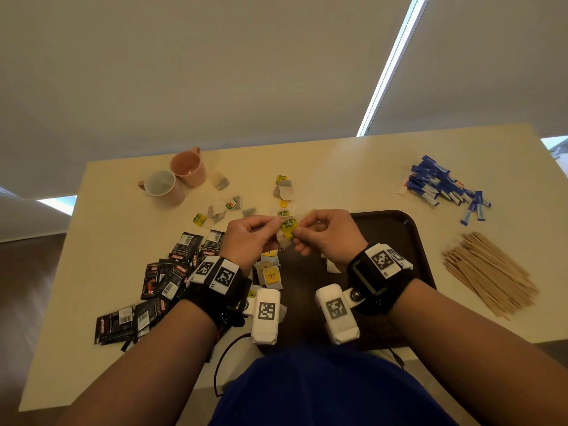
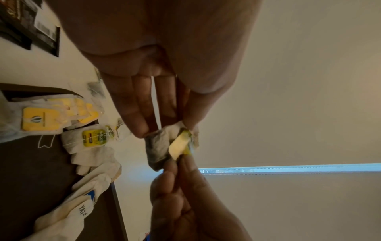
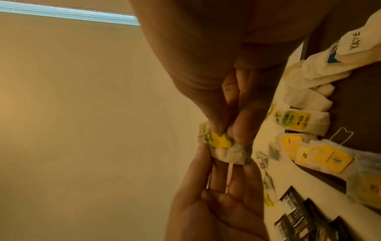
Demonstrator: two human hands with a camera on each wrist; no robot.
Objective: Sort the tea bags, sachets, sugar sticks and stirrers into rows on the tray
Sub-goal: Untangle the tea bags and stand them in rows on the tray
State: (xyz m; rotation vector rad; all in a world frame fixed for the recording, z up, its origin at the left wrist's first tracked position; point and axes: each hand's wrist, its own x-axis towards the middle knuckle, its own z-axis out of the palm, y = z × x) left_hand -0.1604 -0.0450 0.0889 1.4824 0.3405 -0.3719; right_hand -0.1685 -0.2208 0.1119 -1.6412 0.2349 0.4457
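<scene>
Both hands hold one tea bag (image 1: 287,231) with a yellow-green tag above the dark tray's (image 1: 396,232) far left corner. My left hand (image 1: 270,228) pinches its left side, my right hand (image 1: 296,232) pinches the tag side. The left wrist view shows the grey bag (image 2: 159,147) and its tag between both sets of fingertips; in the right wrist view it is the same bag (image 3: 224,146). Several tea bags (image 1: 270,275) with yellow tags lie in a row along the tray's left edge. Loose tea bags (image 1: 284,190) lie on the table beyond.
Black coffee sachets (image 1: 172,272) are heaped left of the tray. Blue sugar sticks (image 1: 442,187) lie at the far right, wooden stirrers (image 1: 488,275) right of the tray. Two pink mugs (image 1: 175,179) stand at the far left. A black cable (image 1: 227,352) runs by the near table edge.
</scene>
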